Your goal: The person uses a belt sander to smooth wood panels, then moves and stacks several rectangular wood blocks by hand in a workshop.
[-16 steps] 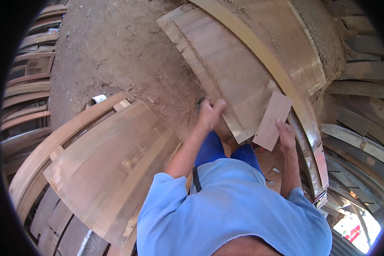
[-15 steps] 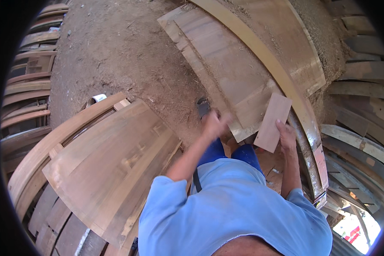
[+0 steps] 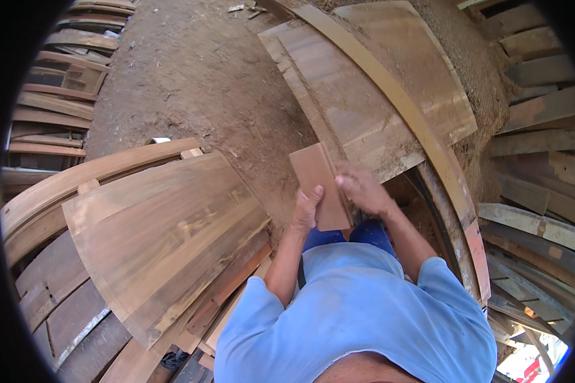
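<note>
in the head view, a pale object [image 3: 160, 140] poked out behind a curved wooden frame [image 3: 118, 164], too hidden to tell whether it held anything. dirt floor [image 3: 198, 83] stretched between a broad left panel [image 3: 166, 236] and a right panel [image 3: 345, 96] crossed by a curved beam [image 3: 393, 88]. the small board [image 3: 318, 182] was between the hands: reddish brown, rectangular, with a darker line along its right side. the left hand [image 3: 306, 209] gripped its lower left edge, thumb on top; the right hand [image 3: 364, 189] was a blur at its right edge, and whether those fingers were closed could not be told.
</note>
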The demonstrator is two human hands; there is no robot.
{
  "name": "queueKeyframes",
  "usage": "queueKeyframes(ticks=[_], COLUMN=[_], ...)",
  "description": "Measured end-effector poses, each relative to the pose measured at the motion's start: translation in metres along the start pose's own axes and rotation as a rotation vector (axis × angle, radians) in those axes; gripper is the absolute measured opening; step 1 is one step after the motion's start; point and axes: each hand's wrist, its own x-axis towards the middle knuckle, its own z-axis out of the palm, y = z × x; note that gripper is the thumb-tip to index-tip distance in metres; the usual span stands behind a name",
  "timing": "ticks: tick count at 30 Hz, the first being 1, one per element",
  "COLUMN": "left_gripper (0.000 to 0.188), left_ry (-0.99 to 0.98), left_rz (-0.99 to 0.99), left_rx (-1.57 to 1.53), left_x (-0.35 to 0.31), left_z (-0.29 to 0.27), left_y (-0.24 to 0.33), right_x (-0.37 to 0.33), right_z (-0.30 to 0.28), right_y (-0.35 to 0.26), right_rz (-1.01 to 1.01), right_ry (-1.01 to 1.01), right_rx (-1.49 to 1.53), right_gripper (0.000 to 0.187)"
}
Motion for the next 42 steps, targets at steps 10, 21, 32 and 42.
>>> queueKeyframes(ticks=[10,21,32,42], left_gripper=[0.057,0.058,0.044,0.046], left_ry=[0.195,0.284,0.194,0.208], left_rz=[0.091,0.154,0.191,0.213], left_rx=[0.148,0.263,0.291,0.276], left_x=[0.036,0.148,0.326,0.332], left_z=[-0.016,-0.028,-0.054,-0.054], left_y=[-0.045,0.030,0.191,0.194], right_x=[0.172,0.183,0.185,0.185], right_z=[-0.132,-0.117,-0.119,-0.118], right_y=[0.090,0.109,0.110,0.108], right_rz=[0.269,0.363,0.341,0.332], right_ry=[0.631,0.734,0.733,0.753], right_rx=[-0.848,-0.874,-0.915,-0.889], right_gripper=[0.056,0.050,0.048,0.047])
